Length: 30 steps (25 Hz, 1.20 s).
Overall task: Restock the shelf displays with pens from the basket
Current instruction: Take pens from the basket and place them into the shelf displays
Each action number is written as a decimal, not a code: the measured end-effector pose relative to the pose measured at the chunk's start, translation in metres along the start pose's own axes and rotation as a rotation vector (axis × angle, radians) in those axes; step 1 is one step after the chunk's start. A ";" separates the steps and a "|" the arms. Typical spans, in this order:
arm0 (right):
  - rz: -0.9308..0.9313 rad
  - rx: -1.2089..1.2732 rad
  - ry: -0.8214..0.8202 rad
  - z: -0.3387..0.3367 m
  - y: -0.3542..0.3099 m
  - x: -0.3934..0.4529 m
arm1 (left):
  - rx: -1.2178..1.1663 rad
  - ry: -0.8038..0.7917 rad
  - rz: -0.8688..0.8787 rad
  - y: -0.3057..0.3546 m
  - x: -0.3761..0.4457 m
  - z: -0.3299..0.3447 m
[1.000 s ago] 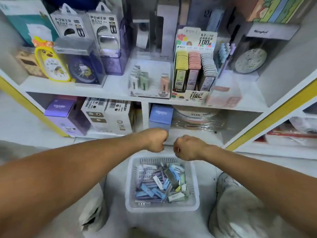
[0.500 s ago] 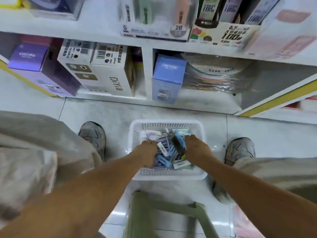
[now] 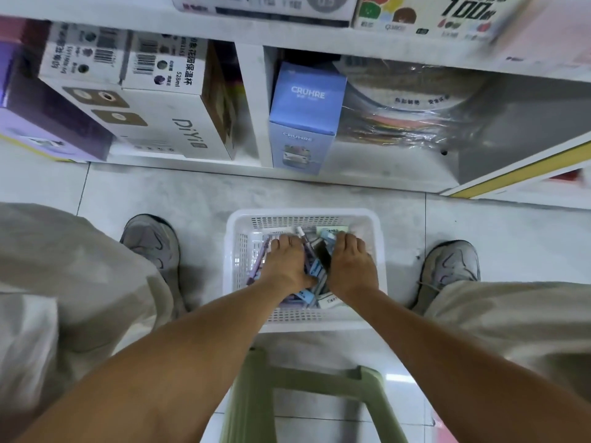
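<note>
While I sit over the white basket [image 3: 231,251] on the tiled floor, both my hands are down inside it on the heap of pens [image 3: 315,270], my left hand [image 3: 285,262] on the left half and my right hand [image 3: 349,266] on the right. The fingers of both curl down into the pens, but I cannot tell whether either is gripping any. The basket stands between my shoes, just in front of the bottom shelf [image 3: 377,174] with its blue box [image 3: 303,123].
</note>
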State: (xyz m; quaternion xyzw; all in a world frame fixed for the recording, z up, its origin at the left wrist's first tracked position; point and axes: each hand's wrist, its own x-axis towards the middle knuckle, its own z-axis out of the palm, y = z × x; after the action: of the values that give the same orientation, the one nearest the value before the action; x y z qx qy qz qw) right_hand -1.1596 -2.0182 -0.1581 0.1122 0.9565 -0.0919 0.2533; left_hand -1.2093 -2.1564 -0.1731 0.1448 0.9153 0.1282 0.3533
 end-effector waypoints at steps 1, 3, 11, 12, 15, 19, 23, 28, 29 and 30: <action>0.000 0.014 -0.041 0.000 0.000 0.002 | -0.014 -0.017 -0.025 0.001 0.002 0.000; 0.007 0.004 -0.114 0.001 0.000 0.003 | -0.017 -0.034 -0.051 0.001 0.006 -0.002; 0.075 0.027 -0.031 0.003 -0.005 0.012 | -0.224 -0.178 -0.089 0.008 0.022 -0.011; 0.068 0.083 -0.031 0.003 -0.006 0.011 | -0.292 -0.195 -0.096 0.008 0.022 -0.013; 0.044 0.225 -0.073 0.005 -0.009 0.006 | -0.502 -0.263 -0.135 0.005 0.021 -0.018; 0.015 0.291 -0.015 -0.001 -0.010 0.007 | -0.683 -0.242 -0.115 0.001 0.013 -0.025; 0.051 0.479 -0.018 -0.012 -0.013 0.008 | -0.773 -0.160 -0.087 -0.007 0.009 -0.038; 0.369 0.972 0.003 -0.011 -0.016 0.005 | -0.827 -0.174 -0.199 -0.019 0.000 -0.042; 0.458 1.082 0.030 -0.010 -0.018 0.003 | -0.816 -0.189 -0.214 -0.022 -0.001 -0.042; 0.521 1.157 0.061 -0.010 -0.019 0.002 | -0.796 -0.198 -0.215 -0.024 -0.003 -0.041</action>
State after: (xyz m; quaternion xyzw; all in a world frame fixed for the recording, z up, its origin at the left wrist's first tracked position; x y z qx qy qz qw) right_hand -1.1707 -2.0337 -0.1478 0.4626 0.7001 -0.5261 0.1383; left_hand -1.2399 -2.1853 -0.1502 -0.0877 0.7659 0.4196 0.4792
